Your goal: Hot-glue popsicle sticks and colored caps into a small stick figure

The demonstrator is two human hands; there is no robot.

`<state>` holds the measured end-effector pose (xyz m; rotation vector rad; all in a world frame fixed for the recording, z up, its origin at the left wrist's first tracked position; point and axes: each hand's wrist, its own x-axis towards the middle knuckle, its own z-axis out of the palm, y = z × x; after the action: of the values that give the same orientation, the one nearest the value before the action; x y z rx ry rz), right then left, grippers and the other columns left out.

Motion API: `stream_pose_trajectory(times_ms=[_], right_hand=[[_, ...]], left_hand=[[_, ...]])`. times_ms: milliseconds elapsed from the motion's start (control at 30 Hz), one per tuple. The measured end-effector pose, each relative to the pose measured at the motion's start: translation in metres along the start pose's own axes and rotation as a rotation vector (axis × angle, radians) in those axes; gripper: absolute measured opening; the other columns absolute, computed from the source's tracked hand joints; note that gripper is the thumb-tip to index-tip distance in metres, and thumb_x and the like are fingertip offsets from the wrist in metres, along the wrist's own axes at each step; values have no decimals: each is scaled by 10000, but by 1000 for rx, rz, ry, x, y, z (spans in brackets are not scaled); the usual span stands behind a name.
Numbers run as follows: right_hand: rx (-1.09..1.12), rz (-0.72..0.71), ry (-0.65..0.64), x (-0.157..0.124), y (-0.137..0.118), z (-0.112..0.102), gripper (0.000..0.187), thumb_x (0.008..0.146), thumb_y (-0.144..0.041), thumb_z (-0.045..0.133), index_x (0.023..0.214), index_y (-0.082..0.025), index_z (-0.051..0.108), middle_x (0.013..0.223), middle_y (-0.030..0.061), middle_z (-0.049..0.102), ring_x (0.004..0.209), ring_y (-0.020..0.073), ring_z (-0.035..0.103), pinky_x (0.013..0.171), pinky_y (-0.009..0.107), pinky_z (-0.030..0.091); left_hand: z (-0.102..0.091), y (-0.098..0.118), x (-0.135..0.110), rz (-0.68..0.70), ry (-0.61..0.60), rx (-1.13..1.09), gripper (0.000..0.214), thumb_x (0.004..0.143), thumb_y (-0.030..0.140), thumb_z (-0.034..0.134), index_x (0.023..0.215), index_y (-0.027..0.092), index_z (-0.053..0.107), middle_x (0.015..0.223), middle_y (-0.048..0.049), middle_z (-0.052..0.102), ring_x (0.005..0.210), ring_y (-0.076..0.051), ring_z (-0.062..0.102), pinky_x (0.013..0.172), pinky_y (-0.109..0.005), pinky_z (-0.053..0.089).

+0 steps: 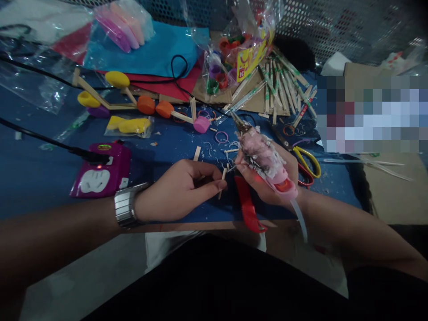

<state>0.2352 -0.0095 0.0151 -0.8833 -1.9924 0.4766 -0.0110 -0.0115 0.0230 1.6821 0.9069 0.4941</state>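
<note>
My left hand (182, 189), with a metal watch (126, 206) on the wrist, pinches a short wooden stick (222, 180) between thumb and fingers. My right hand (267, 176) is wrapped round a pink hot glue gun (264, 158) crusted with dried glue, its tip close to the stick's upper end. A glue stick (300, 217) pokes out of the gun's back. Beneath the hands lies a red-handled tool (248, 207) on the blue table (43, 174).
A purple power strip (100, 171) with a black cable lies at left. Behind are a stick frame with coloured clay balls (146, 105), yellow-handled scissors (309, 161), wrapped chopsticks (284, 87), bags of rings (240, 49), coloured felt sheets (150, 49) and cardboard (391, 187) at right.
</note>
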Motion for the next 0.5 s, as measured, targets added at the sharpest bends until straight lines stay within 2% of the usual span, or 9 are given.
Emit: stream_pose_trajectory(times_ms=[500], right_hand=[[-30, 23, -37, 2, -3, -4, 168, 907, -127, 751, 982, -262, 684, 924, 19, 749, 812, 191, 687, 768, 346, 620]], left_hand=[[-1, -1, 0, -10, -2, 19, 330, 1030, 391, 653, 789, 180, 733, 711, 24, 680, 674, -127, 566, 632, -252, 446]])
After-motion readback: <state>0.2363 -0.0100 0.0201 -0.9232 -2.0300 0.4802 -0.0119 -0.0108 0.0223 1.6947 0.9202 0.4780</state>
